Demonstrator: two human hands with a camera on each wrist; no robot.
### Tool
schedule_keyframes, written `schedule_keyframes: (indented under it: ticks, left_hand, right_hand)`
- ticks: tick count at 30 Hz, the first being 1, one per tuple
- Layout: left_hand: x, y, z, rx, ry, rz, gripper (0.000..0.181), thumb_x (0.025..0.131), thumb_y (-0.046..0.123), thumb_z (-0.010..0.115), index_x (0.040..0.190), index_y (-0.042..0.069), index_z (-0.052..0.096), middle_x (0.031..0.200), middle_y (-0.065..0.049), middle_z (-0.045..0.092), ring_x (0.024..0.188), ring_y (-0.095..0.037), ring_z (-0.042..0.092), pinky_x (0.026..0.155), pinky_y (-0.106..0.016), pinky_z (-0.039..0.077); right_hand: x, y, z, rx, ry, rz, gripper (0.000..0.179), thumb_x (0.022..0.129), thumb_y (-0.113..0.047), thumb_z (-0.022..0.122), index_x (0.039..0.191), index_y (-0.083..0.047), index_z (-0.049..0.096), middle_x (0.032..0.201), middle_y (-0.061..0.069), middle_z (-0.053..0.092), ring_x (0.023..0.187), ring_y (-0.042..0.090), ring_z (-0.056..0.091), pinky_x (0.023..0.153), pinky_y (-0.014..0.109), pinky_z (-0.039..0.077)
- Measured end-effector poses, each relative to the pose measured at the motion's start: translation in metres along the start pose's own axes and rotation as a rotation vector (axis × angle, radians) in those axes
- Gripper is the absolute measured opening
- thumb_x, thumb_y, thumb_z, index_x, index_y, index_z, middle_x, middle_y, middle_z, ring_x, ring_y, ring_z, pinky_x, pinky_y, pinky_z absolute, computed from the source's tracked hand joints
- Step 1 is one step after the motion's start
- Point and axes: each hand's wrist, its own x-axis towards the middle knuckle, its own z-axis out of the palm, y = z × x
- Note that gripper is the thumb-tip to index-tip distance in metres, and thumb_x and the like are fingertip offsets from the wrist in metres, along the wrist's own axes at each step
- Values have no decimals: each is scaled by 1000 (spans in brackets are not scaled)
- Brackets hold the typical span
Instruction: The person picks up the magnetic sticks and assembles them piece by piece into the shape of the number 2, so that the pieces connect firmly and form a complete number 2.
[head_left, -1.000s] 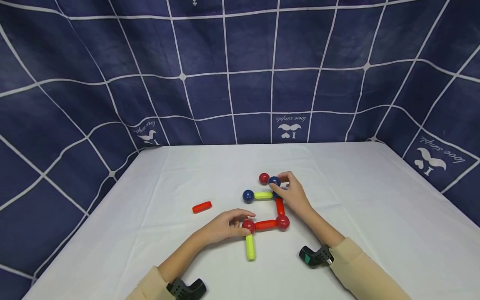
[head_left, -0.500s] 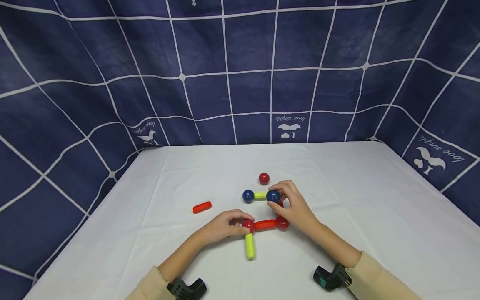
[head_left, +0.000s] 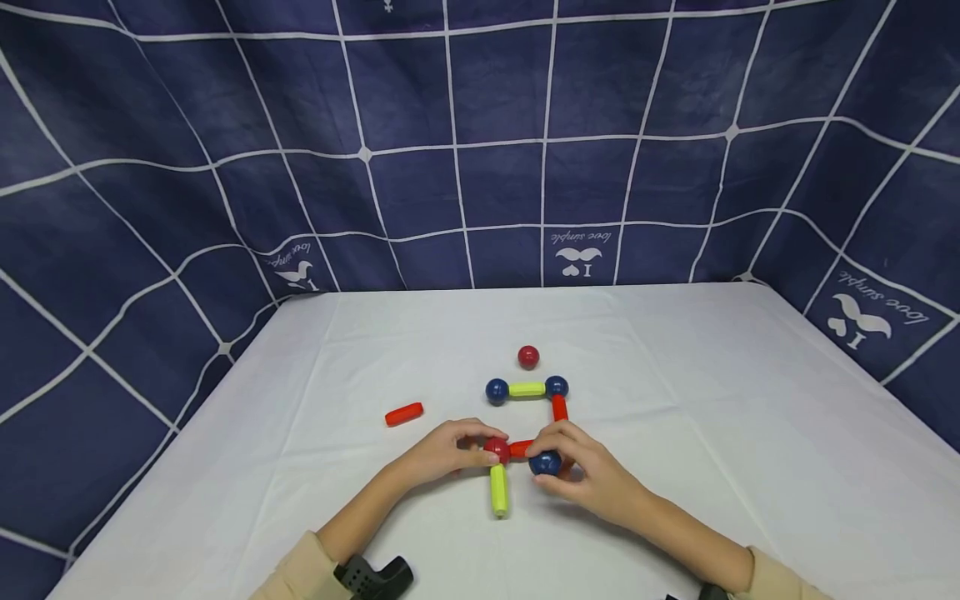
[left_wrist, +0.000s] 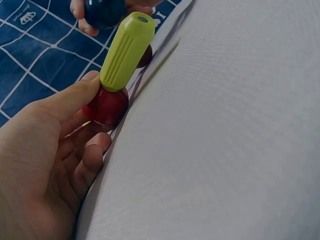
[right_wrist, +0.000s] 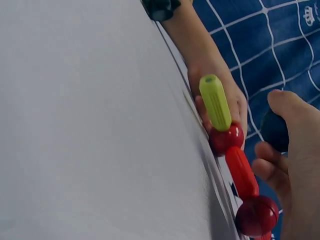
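Note:
My left hand [head_left: 442, 452] grips a red ball [head_left: 497, 451] between thumb and fingers. From that ball a yellow-green rod [head_left: 499, 492] points toward the front edge; in the left wrist view the rod [left_wrist: 128, 52] rises from the red ball [left_wrist: 107, 106]. My right hand [head_left: 592, 473] pinches a loose blue ball [head_left: 545, 462] just above the red rod [head_left: 521, 450]. A second red ball [right_wrist: 257, 215], at the corner of the chain, shows in the right wrist view but is hidden behind the right hand in the head view.
Behind the hands, another red rod [head_left: 559, 408] leads to a blue ball [head_left: 557, 387], a yellow-green rod [head_left: 527, 389] and a further blue ball [head_left: 497, 392]. A single red ball [head_left: 528, 357] lies farther back. One red rod [head_left: 404, 414] lies apart at left on the white tablecloth [head_left: 360, 350].
My right hand has carried the loose blue ball from the back of the chain toward the front, beside the left hand. The left hand stays on its red ball.

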Motion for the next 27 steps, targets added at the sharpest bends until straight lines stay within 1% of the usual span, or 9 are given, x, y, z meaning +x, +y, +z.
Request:
schedule_keyframes:
  ticks: [2,6,10,12,14,15,19,24,27]
  left_hand:
    - [1,-1,1,-2,-2,-4,30,84,32,62,113,24,63,95,2,57,83,-13,47,63,-21,40]
    - [2,-1,1,-26,-1,-22,30,85,30,62,113,22,63,94,1,57,72,-12,49,53,-20,42]
    - [3,1,2,-61,4,-39,30,85,25,62,114,17,63,96,-1,59,70,-11,51,56,-21,47]
    - [2,5,2,-78,5,-43,30,85,22,62,115,14,63,96,-3,60,71,-11,52,58,-21,48]
    - [-1,12,1,-91,4,-39,31,86,21,61,115,10,62,97,-5,60,71,-11,53,59,-20,49]
    - [-3,16,1,-96,4,-39,31,86,20,61,114,9,62,96,-5,61,71,-11,53,59,-20,48]
    - [-8,26,-1,-113,5,-21,32,86,20,61,114,6,62,94,-6,61,67,-11,53,59,-20,48]
    - [-10,27,-2,-132,7,-22,33,85,19,62,115,5,61,93,-7,62,65,-12,53,59,-20,48]
    - [-9,26,-1,-141,9,-29,33,85,17,63,115,4,61,94,-9,63,65,-13,54,59,-20,48]
  right_hand:
    - [-4,-3,2,57,-83,41,25,84,-17,64,108,-14,58,111,-1,48,88,4,50,64,18,48]
    - [-8,-8,3,109,-240,57,35,82,-10,63,114,-19,53,114,-1,45,85,2,49,64,17,48]
    - [-9,-11,7,128,-355,89,36,80,-16,66,111,-26,52,108,-6,46,74,-4,48,61,16,46]
    - [-9,-13,10,133,-403,109,32,80,-23,67,109,-27,53,106,-7,47,74,-5,47,62,15,46]
    - [-9,-14,12,141,-446,128,29,81,-29,67,107,-28,54,106,-8,47,79,-5,47,65,14,46]
    - [-9,-15,13,145,-465,133,28,81,-30,67,106,-28,55,106,-9,47,83,-5,47,68,14,46]
    - [-8,-18,15,156,-512,160,29,81,-31,66,109,-30,55,107,-10,46,84,-5,46,70,13,45]
    - [-7,-18,17,141,-520,135,32,82,-25,65,111,-30,53,105,-9,45,77,-6,44,66,12,44]
    - [-7,-17,19,128,-514,123,31,82,-28,65,110,-30,53,102,-10,44,75,-8,44,64,11,44]
